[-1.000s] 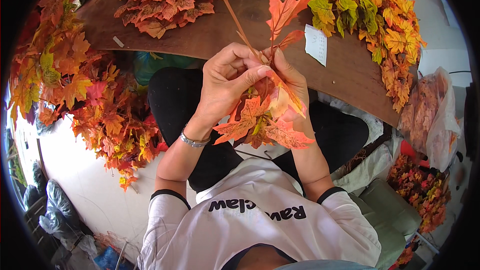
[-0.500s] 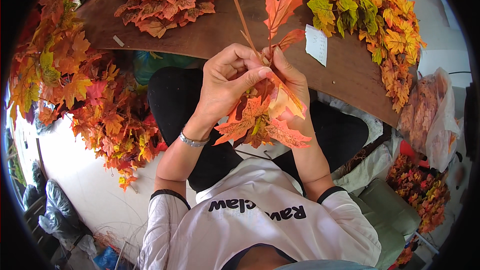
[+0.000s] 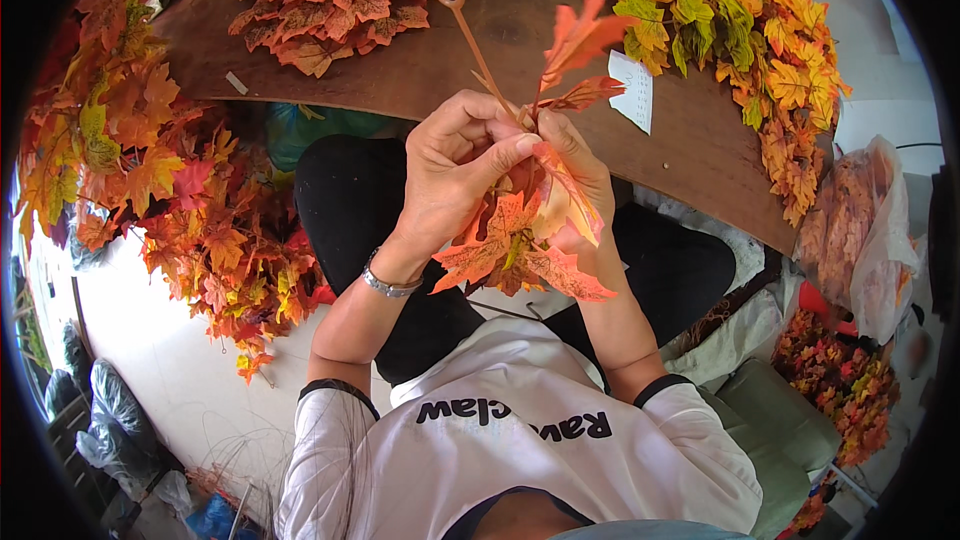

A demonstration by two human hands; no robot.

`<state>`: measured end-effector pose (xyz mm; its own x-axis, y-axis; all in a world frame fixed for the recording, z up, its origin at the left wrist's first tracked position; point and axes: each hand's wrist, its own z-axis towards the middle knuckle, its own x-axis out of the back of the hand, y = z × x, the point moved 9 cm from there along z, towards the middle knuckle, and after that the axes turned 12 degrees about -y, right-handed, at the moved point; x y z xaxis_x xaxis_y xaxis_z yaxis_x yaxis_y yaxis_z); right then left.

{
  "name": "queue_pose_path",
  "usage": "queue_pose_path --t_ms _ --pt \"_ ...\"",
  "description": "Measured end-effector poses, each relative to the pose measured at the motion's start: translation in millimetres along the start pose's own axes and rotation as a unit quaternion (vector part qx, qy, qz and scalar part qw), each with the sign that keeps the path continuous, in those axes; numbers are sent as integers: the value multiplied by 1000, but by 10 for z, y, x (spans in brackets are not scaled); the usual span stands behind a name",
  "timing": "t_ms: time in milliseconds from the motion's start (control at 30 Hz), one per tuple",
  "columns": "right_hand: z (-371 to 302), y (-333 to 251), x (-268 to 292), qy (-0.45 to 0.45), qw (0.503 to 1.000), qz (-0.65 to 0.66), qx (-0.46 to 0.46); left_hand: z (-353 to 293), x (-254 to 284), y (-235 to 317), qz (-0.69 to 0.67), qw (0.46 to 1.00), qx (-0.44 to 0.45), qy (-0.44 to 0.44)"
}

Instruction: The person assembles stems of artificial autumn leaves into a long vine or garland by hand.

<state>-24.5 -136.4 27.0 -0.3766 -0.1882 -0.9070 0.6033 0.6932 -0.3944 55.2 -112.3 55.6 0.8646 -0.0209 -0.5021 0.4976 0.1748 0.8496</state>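
Note:
Both hands meet over my lap, near the table's front edge. My left hand (image 3: 455, 165) is closed, thumb and fingers pinching an artificial maple leaf stem (image 3: 478, 55) that ends in a ring at its upper tip. Orange and yellow leaves (image 3: 505, 240) of this spray hang below the fingers. My right hand (image 3: 580, 160) is closed against the same joint, its thumb and fingers on an orange leaf sprig (image 3: 580, 40) that sticks up past the fingers. The exact point where stem and sprig touch is hidden by the fingers.
On the brown table (image 3: 400, 80) lie a pile of orange leaves (image 3: 340, 0), green leaves (image 3: 690, 0), yellow-orange leaves (image 3: 790, 80) and a paper slip (image 3: 631, 90). More leaf sprays (image 3: 220, 230) hang at left. A plastic bag of leaves (image 3: 865, 230) stands at right.
The upright leaf sprig has tilted and shifted slightly right and down, its top leaf blurred. The ringed stem end has swung a little left and down. Both hands stay together.

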Motion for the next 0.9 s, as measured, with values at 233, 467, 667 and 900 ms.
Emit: queue_pose_path --t_ms 233,467,667,900 --pt "75 -153 8 -39 992 -116 37 50 132 -3 -34 997 -30 54" --pt "186 -257 -184 -146 957 -251 -9 96 126 13 -29 1000 -11 -4" --pt "237 -250 -220 -170 945 -277 -38 111 144 460 236 966 -102 17" --pt "37 102 -541 -195 965 -82 -154 -59 -156 813 141 986 -89 -17"
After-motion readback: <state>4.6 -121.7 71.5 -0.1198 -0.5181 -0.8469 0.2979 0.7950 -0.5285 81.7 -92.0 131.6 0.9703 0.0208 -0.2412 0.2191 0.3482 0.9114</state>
